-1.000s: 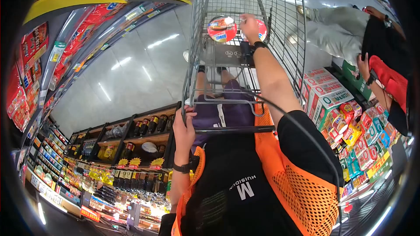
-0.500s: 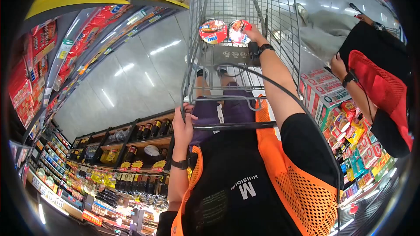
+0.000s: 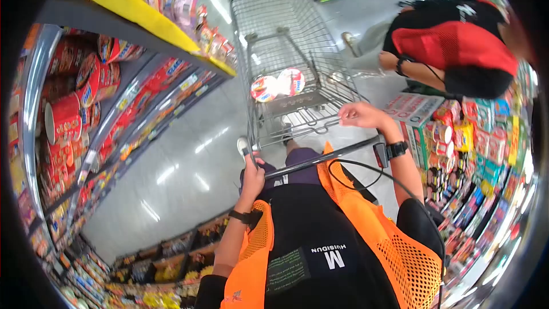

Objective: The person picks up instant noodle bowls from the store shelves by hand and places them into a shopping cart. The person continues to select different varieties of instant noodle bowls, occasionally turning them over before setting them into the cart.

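Observation:
Two round red and white food tubs lie side by side in the wire shopping cart (image 3: 280, 14), a left tub (image 3: 263, 88) and a right tub (image 3: 291, 82), near the cart's handle end. My left hand (image 3: 252, 173) is wrapped round the left end of the dark cart handle (image 3: 320, 158). Above the handle's right end, my right hand (image 3: 362, 115) is raised off the bar, fingers loosely curled and apart, with nothing seen in it.
Shelves of red packaged food (image 3: 63, 117) stand at the left, with a yellow-edged shelf (image 3: 131, 11) beside the cart. A person in a red vest (image 3: 452, 46) leans at the right. Stacked cartons (image 3: 413, 107) and packaged goods line the right side.
My right hand has let go of the right tub and drawn back out of the cart. The view has turned, and the tubs now touch. The other person leans further over.

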A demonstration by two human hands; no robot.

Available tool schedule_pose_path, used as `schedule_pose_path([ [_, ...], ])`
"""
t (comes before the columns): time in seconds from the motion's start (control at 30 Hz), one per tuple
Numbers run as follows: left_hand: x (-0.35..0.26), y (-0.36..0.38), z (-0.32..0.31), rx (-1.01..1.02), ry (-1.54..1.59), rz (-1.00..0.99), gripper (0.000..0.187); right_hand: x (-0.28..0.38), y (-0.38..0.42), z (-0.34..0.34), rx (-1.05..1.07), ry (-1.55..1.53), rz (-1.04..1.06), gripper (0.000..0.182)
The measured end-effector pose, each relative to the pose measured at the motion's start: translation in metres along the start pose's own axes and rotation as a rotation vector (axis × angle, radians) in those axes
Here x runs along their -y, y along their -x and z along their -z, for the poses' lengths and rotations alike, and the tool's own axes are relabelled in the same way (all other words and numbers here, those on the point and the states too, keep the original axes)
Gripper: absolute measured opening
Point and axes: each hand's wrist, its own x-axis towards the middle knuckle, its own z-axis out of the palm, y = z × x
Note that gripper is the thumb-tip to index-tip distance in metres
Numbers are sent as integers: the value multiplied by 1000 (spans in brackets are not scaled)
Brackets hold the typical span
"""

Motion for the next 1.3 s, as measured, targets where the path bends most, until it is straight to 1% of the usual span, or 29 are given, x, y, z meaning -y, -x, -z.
schedule_pose_path([
  [0.03, 2, -4, 4, 78, 135, 79, 57, 7, 24, -11, 22, 159, -80, 36],
  [0.07, 6, -5, 9, 163, 266, 167, 57, 16, 42, -27, 29, 123, -117, 42],
  [0.1, 10, -8, 14, 250, 391, 261, 57, 1, 49, -52, 31, 2, -193, 43],
  [0.13, 22, -12, 15, 307, 446, 198, 56, -9, 54, -76, -31, -75, -193, 42],
  [0.17, 25, -15, 18, 336, 466, 196, 55, -17, 58, -97, -90, -147, -189, 41],
  [0.27, 32, -19, 20, 362, 537, 191, 53, -47, 65, -149, -473, 19, -144, 39],
  [0.37, 37, -16, 28, 355, 489, 188, 52, -7, 67, -175, -585, 203, -73, 40],
  [0.4, 34, -13, 34, 356, 477, 173, 52, 4, 67, -187, -689, 314, -36, 45],
  [0.5, 46, -8, 51, 394, 470, 187, 53, -17, 58, -210, -595, 511, 50, 59],
  [0.57, 42, -2, 69, 398, 399, 179, 51, 5, 60, -226, -449, 558, -156, 73],
  [0.6, 47, -1, 78, 412, 382, 173, 48, 6, 59, -237, -469, 537, -166, 79],
  [0.7, 57, 6, 109, 418, 334, 180, 43, 38, 57, -268, -434, 529, -248, 77],
  [0.77, 53, 14, 129, 436, 269, 177, 42, 44, 52, -297, -462, 559, -244, 78],
  [0.8, 61, 14, 136, 414, 211, 143, 41, 48, 51, -310, -486, 574, -252, 78],
  [0.9, 54, 27, 168, 461, 177, 191, 40, 60, 43, -343, -457, 572, -295, 81],
  [0.93, 60, 30, 177, 481, 177, 186, 40, 68, 40, -350, -370, 521, -352, 85],
  [1.03, 78, 32, 206, 547, 165, 159, 40, 87, 35, -382, -339, 458, -386, 87],
  [1.1, 94, 32, 228, 602, 164, 160, 40, 98, 23, -401, -267, 408, -420, 90],
  [1.13, 103, 32, 238, 623, 244, 145, 39, 105, 19, -412, -234, 383, -437, 91],
  [1.17, 112, 22, 255, 604, 201, 123, 39, 112, 12, -421, -207, 353, -456, 91],
  [1.2, 120, 23, 262, 592, 173, 117, 39, 106, 7, -438, -215, 405, -480, 89],
  [1.23, 126, 32, 263, 584, 155, 121, 39, 137, 6, -446, -190, 308, -558, 89],
  [1.3, 131, 25, 289, 664, 168, 126, 38, 142, -2, -473, -185, 214, -538, 88],
])
